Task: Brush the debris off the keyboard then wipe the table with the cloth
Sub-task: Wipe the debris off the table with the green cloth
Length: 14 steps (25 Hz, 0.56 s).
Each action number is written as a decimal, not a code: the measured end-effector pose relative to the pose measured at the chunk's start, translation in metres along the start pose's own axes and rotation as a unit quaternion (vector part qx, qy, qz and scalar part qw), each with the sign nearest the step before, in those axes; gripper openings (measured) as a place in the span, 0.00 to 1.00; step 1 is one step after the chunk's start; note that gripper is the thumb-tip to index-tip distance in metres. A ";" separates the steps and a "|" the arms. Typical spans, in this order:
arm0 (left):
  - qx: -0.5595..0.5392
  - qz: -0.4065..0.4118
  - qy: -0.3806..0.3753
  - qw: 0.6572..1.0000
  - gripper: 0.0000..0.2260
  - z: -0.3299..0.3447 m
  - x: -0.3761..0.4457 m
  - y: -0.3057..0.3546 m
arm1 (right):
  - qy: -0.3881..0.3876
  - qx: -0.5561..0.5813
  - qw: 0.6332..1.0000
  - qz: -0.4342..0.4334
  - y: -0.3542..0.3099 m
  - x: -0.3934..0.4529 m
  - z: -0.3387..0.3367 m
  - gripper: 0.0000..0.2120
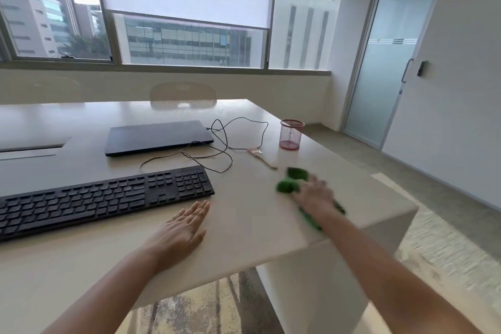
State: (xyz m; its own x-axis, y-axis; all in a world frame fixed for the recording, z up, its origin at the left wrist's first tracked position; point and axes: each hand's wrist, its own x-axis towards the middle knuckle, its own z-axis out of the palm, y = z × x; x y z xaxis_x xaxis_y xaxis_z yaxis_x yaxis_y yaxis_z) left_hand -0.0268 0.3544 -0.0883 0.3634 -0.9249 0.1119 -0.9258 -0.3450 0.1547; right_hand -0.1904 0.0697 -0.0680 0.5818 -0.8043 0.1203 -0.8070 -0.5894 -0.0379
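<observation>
A black keyboard [103, 198] lies on the beige table [244, 225] at the left. My left hand [181, 230] rests flat on the table just in front of the keyboard's right end, fingers straight. At the table's right side my right hand [315, 195] presses down on a green cloth [290, 184]; hand and cloth are motion-blurred. The cloth sticks out beyond the fingers and behind the wrist near the table's right edge. A small brush [261, 157] with a wooden handle lies on the table beyond the cloth.
A closed dark laptop [158, 137] sits behind the keyboard, with a black cable [225, 144] looping between them. A red mesh pen cup [291, 134] stands near the right edge. A chair back [183, 95] shows beyond the table. A glass door [390, 62] is at the right.
</observation>
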 end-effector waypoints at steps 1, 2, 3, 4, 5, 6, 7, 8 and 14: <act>-0.003 -0.001 0.001 1.000 0.31 -0.001 -0.001 0.003 | 0.014 0.015 0.997 0.070 0.047 0.005 -0.003 0.18; -0.020 -0.006 0.002 1.000 0.27 -0.001 -0.001 0.004 | 0.044 0.040 0.987 0.152 0.094 0.007 -0.007 0.19; -0.038 -0.008 0.005 0.999 0.25 -0.002 -0.002 0.006 | 0.078 0.064 0.968 0.229 0.134 0.004 -0.013 0.20; -0.049 -0.010 0.011 0.999 0.25 -0.003 -0.003 0.008 | 0.099 0.072 0.952 0.282 0.161 0.000 -0.020 0.21; -0.047 -0.013 0.019 0.999 0.25 -0.004 -0.004 0.008 | 0.117 0.076 0.943 0.303 0.170 -0.002 -0.026 0.21; -0.040 -0.015 0.026 0.999 0.25 -0.004 -0.004 0.007 | 0.145 0.052 0.948 0.280 0.165 -0.001 -0.029 0.20; -0.037 -0.019 0.039 0.998 0.27 -0.004 -0.005 0.006 | 0.168 0.009 0.963 0.210 0.147 -0.002 -0.033 0.20; -0.042 -0.026 0.053 0.997 0.31 -0.002 -0.007 0.003 | 0.188 -0.032 0.975 0.118 0.119 -0.005 -0.036 0.19; -0.039 -0.083 0.087 0.992 0.44 -0.004 -0.040 -0.001 | 0.152 -0.024 0.977 -0.148 -0.074 -0.073 -0.034 0.21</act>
State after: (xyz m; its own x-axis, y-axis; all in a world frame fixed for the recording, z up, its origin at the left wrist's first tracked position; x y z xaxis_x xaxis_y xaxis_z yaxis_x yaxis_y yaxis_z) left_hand -0.0399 0.3919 -0.0892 0.5281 -0.8132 0.2446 -0.8437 -0.4698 0.2596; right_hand -0.1769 0.1746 -0.0399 0.7397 -0.5351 0.4082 -0.6156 -0.7830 0.0893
